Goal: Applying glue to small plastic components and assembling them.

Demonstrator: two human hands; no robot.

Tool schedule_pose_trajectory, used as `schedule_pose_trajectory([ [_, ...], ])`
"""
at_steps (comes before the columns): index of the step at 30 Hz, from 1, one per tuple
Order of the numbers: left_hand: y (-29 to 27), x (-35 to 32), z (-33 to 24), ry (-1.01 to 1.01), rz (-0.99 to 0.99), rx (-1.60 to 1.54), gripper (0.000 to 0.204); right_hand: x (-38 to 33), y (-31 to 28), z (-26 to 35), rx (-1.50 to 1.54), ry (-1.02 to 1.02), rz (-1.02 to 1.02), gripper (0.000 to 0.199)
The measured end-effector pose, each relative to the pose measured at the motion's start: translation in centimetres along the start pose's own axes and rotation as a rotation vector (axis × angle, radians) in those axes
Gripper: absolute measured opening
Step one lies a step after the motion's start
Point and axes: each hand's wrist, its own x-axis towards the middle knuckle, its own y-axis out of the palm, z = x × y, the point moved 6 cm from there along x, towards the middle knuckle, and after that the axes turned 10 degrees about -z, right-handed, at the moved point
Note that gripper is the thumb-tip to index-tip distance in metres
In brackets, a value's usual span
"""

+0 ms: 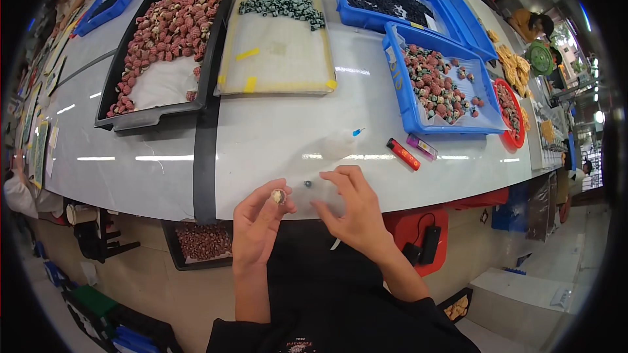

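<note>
My left hand is closed, pinching a small round piece that shows a cream-coloured side. It resembles the red bumpy pieces in the trays, but its kind is unclear. My right hand is held over the table's near edge with thumb and index finger apart and nothing between them. Close to those fingertips, a small dark shiny bead lies on the white table. Beyond the hands stands a whitish squeeze bottle with a blue tip. Right of it lie a red lighter and a purple lighter.
A black tray of red bumpy pieces is at the left. Beside it, a yellow-taped board bears dark green beads. Blue trays with mixed pieces and black bits stand right. Below the table are a dark crate and a red stool.
</note>
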Motion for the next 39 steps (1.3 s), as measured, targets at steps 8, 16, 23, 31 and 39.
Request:
schedule_pose_trajectory([
  [8, 0.2, -0.3, -0.2, 0.007, 0.043, -0.008, 0.030, 0.6, 1.7, 1.0, -0.104, -0.026, 0.058, 0.028],
  [16, 1.7, -1.7, 0.8, -0.068, 0.088, 0.069, 0.030, -0.9, -2.5, 3.2, 0.218, -0.091, -0.121, 0.028],
  [23, 3.2, -2.6, 1.5, -0.067, 0.177, 0.073, 0.031, -2.0, -4.1, 3.8, 0.242, -0.109, -0.207, 0.029],
  [31, 3.7, -2.6, 2.1, -0.071, 0.230, 0.101, 0.032, -2.5, -4.8, 3.7, 0.220, -0.231, -0.251, 0.022],
  [39, 4.1, -2.8, 1.5, 0.041, 0.252, 0.279, 0.033, -2.6, -5.6, 3.3, 0.294, -0.227, -0.176, 0.018],
])
